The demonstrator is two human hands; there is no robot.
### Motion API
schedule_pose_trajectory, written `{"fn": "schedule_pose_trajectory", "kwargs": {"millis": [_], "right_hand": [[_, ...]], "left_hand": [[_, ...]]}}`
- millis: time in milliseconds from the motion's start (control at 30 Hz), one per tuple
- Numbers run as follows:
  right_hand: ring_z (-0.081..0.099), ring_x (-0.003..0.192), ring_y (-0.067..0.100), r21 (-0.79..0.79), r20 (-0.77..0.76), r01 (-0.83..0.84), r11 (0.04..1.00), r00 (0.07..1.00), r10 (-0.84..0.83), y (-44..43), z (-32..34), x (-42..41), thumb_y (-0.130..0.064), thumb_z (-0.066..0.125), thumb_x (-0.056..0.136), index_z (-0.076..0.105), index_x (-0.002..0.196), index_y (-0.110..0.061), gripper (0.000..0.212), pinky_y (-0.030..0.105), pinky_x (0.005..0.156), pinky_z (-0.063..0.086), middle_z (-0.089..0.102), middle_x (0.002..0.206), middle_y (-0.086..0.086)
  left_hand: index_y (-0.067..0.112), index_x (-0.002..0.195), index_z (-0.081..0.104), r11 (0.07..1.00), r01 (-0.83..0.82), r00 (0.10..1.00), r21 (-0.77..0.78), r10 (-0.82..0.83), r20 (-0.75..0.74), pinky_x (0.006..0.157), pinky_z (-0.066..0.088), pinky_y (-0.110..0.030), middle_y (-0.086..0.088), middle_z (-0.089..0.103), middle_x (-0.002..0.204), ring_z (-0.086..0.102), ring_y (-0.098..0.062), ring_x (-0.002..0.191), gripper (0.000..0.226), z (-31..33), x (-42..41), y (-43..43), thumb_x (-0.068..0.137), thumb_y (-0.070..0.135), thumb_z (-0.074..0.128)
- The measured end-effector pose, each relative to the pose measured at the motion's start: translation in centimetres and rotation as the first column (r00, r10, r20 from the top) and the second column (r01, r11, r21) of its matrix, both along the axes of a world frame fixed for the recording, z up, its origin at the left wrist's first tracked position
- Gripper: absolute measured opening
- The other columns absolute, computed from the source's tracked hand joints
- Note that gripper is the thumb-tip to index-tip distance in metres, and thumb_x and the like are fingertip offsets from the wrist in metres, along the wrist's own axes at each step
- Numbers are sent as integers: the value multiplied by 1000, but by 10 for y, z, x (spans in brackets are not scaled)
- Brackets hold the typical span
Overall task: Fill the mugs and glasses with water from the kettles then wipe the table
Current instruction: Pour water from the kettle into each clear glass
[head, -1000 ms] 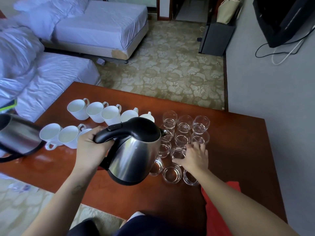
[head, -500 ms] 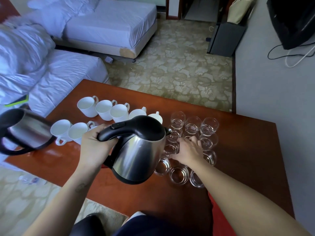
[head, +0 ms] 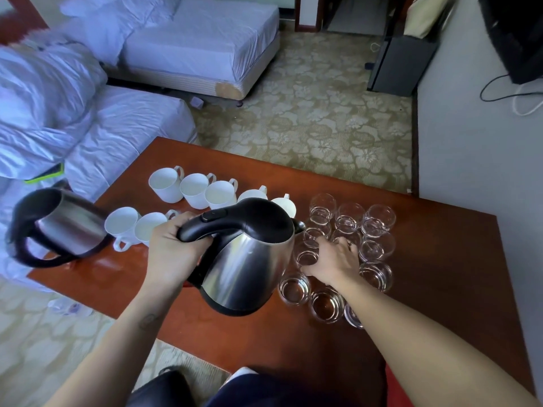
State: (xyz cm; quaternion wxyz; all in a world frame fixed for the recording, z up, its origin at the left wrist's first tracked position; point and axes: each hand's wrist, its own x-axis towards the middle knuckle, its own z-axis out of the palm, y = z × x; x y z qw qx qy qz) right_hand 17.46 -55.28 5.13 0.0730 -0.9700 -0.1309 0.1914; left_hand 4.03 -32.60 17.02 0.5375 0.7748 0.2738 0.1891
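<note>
My left hand (head: 172,251) grips the black handle of a steel kettle (head: 249,265), held above the table with its spout tilted toward the glasses. My right hand (head: 335,261) reaches among several clear glasses (head: 377,248) grouped at the table's centre, its fingers curled round one glass (head: 308,254) just under the spout. Several white mugs (head: 192,189) stand in two rows on the left of the brown table (head: 440,289). A second steel kettle (head: 58,227) stands at the table's left end. A red cloth (head: 393,389) shows at the near edge beside my right arm.
Two beds with white sheets (head: 117,121) lie left and beyond the table. Patterned carpet (head: 323,113) stretches behind it. A grey wall (head: 470,171) borders the right, with a dark cabinet (head: 396,66) farther back. A plastic bottle (head: 67,306) lies on the floor at left.
My right hand has moved from the nearer glasses to a glass farther back under the spout and closed round it. The kettle has stayed tilted in my left hand.
</note>
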Motion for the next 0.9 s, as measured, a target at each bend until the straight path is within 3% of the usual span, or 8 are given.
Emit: {"fn": "schedule_pose_trajectory", "kwargs": {"millis": [133,233,400,467,567,667,800,900], "right_hand": [[42,130,23,58,37,-25,998,999,23,-10,11,-4,-65,72,74,47,138,-26,79,41,108,29,61,133,-5],[46,130,22,225,18,86,970,996,-93,-19,18,-13,-62,77,70,45,139,-28,84,37,104,38,57,134,-3],[61,101,11,449,-88,189,873,982,-168,-28,30,-24,-60,80,65,41,119,-33,72,35,87,53,61,111,-14],[60,96,10,483,-92,194,854,981,-171,-31,38,-27,-62,80,65,40,114,-33,70,34,84,52,57,105,-17],[57,101,10,522,-86,186,833,982,-165,-35,48,-34,-55,82,66,44,115,-31,67,34,87,50,56,109,-16],[57,111,10,542,-92,191,818,981,-168,-41,55,-42,-52,83,66,45,121,-31,69,36,95,49,56,122,-15],[58,105,11,506,-68,168,846,985,-156,-51,64,-56,-53,80,68,44,122,-29,69,37,93,51,57,117,-14],[58,108,11,493,-67,170,853,985,-157,-58,65,-65,-55,80,67,44,124,-28,73,36,93,50,57,119,-13]], "left_hand": [[20,75,67,1000,2,1000,7,-2,-14,57,42,-33,11,55,55,47,-9,52,22,0,-3,0,58,15,55],[23,73,68,1000,11,1000,12,-11,-10,58,44,-37,13,52,52,45,-9,49,21,-1,-8,-3,58,15,55],[25,74,69,997,38,999,62,-39,6,57,49,-41,7,58,56,51,-12,54,21,4,-13,-7,57,17,57],[13,71,67,995,49,999,83,-51,19,54,47,-42,2,52,54,46,-14,54,17,9,-16,-10,57,18,57],[4,67,62,992,61,996,107,-67,56,57,36,-31,9,45,48,38,-8,50,16,17,-21,-16,57,16,57],[12,63,62,990,69,995,127,-78,69,55,33,-27,10,44,47,37,-7,48,9,25,-27,-22,57,18,58],[19,68,66,981,90,993,170,-101,61,50,35,-22,2,53,52,42,-8,50,14,33,-34,-28,56,22,59],[19,70,68,974,111,992,198,-120,35,55,38,-27,-8,60,60,46,-12,53,15,35,-39,-33,57,24,61]]}}
